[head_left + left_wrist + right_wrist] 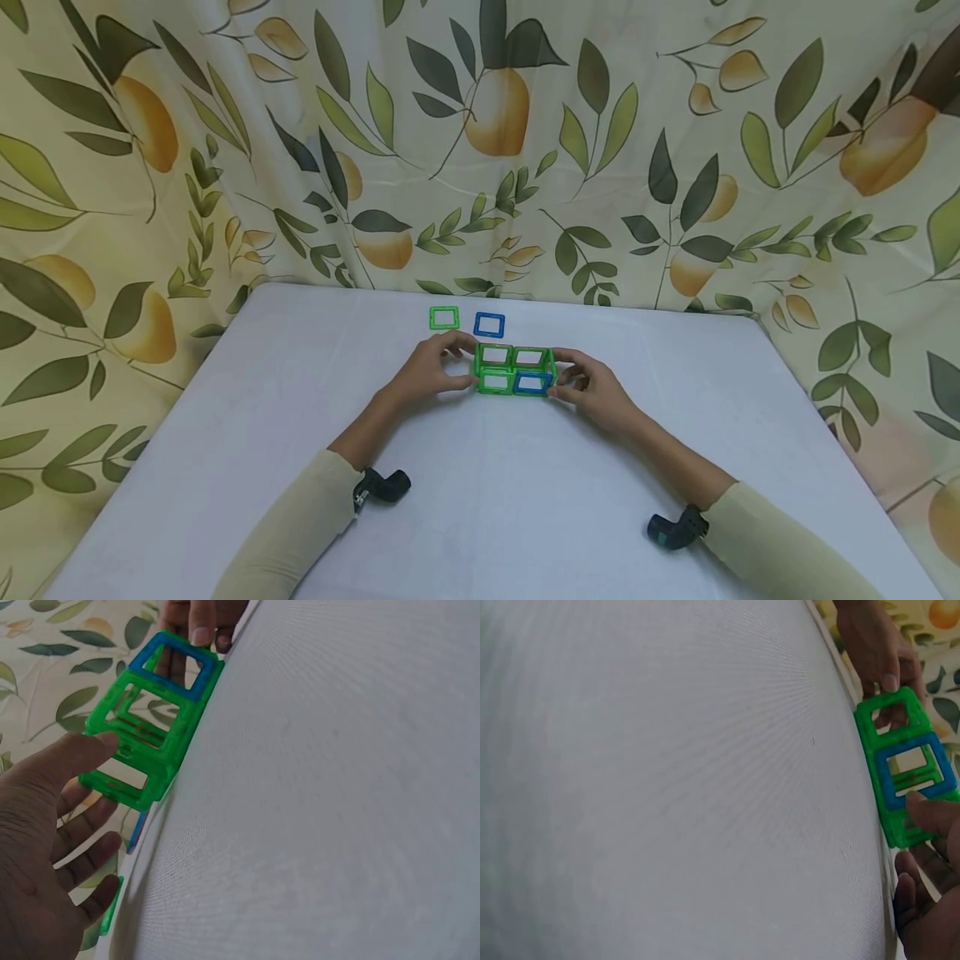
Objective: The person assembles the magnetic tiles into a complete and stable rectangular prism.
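Note:
A box built of square-framed magnetic tiles (495,372), mostly green with one blue tile (532,383) at its front right, stands on the white table. My left hand (431,367) grips its left end, the thumb at the front and the index finger at the back. At the opposite end, my right hand (596,392) holds the box between thumb and fingers. The right wrist view shows the right thumb (930,814) against the blue tile's edge. In the left wrist view the left thumb (94,750) lies on a green tile, while the other fingers are spread.
Behind the box, a loose green tile (444,317) and a loose blue tile (490,325) lie flat near the table's back edge. A curtain (480,208) printed with fruit and leaves hangs behind the white tabletop (480,500). Each wrist carries a small black camera (386,486).

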### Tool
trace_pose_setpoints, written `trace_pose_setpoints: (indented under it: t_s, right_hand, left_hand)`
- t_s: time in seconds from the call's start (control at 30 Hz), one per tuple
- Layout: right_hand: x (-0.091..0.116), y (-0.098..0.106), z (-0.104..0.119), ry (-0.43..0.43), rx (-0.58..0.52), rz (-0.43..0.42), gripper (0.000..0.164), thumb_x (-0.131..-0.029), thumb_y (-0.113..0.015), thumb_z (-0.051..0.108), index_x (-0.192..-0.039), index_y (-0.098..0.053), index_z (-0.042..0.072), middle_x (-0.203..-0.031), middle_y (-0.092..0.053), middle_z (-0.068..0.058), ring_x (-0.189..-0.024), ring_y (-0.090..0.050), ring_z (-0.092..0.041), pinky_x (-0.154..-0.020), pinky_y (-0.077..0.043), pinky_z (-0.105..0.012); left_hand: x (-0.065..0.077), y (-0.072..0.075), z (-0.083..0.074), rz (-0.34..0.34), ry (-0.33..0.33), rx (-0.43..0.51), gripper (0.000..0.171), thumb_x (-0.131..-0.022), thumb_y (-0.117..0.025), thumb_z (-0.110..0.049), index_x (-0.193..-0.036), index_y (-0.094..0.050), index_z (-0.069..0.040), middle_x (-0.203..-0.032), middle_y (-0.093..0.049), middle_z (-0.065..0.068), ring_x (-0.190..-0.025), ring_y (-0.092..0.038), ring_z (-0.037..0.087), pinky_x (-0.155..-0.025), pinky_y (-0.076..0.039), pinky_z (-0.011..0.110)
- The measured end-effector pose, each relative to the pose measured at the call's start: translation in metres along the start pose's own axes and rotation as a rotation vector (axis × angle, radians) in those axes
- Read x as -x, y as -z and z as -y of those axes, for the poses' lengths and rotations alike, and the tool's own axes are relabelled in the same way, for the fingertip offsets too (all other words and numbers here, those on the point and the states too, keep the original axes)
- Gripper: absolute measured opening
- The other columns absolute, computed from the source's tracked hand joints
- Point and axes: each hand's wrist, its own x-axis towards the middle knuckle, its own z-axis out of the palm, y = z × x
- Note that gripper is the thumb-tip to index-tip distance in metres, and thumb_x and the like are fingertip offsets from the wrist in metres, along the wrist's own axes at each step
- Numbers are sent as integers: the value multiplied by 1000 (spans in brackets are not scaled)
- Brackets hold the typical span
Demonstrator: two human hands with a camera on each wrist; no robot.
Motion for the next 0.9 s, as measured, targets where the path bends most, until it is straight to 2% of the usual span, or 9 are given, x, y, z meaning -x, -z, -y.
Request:
trace_pose_setpoints:
  t_s: [0.13, 0.27, 0.4, 0.5, 0.6, 0.73, 0.9]
  right_hand:
    - [0, 0, 1, 0, -7, 0, 65, -90, -82, 4, -149, -54, 2, -110, -67, -15, -87, -57, -27, -72, -46, -26]
    - [-1, 0, 1, 7, -18, -2, 65, -90, -82, 3, -149, -54, 1, -117, -67, -17, -88, -58, -27, -72, -46, -26]
    - [-2, 0, 0, 18, -26, -3, 65, -90, -82, 3, -148, -55, 1, -117, -67, -17, -88, -58, -26, -72, -46, -26]
    - [-2, 0, 0, 14, -30, -2, 64, -90, -82, 3, -148, -55, 1, -113, -67, -17, -86, -58, -27, -71, -46, -26]
    - [-2, 0, -1, 4, -31, -1, 63, -90, -82, 4, -148, -55, 1, -113, -67, -16, -86, -57, -27, -71, -46, -26]
    - [-2, -1, -3, -7, -34, 1, 63, -91, -81, 4, -148, -55, 2, -116, -66, -16, -87, -57, -27, -71, -46, -26]
    - [0, -1, 0, -13, -45, -3, 63, -92, -80, 3, -149, -53, 0, -113, -66, -18, -86, -56, -27, -70, -45, -25]
  left_hand:
    - [0, 1, 1, 14, 11, 14, 57, -85, -89, -16, -136, -63, -10, -127, -69, 4, -117, -60, 25, -105, -47, 44]
    - [-1, 3, 0, 52, 31, 28, 66, -82, -89, -10, -142, -60, -11, -131, -67, 5, -120, -59, 25, -107, -46, 43]
    - [-1, 7, 1, 94, 52, 17, 75, -81, -88, -4, -148, -56, -11, -135, -65, 9, -123, -59, 26, -109, -45, 42]
    - [-1, 10, 3, 98, 65, -9, 73, -83, -86, -5, -149, -55, -10, -135, -66, 9, -124, -58, 26, -110, -45, 41]
    - [-2, 13, 5, 68, 71, -35, 67, -85, -86, -8, -146, -58, -8, -132, -67, 8, -124, -58, 26, -109, -45, 42]
    - [-3, 18, 10, -6, 91, -51, 60, -87, -87, -12, -141, -62, -7, -128, -69, 8, -122, -58, 28, -107, -46, 45]
    - [-5, 24, 14, -97, 131, -50, 58, -88, -88, -22, -139, -64, -8, -131, -66, 8, -124, -57, 30, -106, -46, 47]
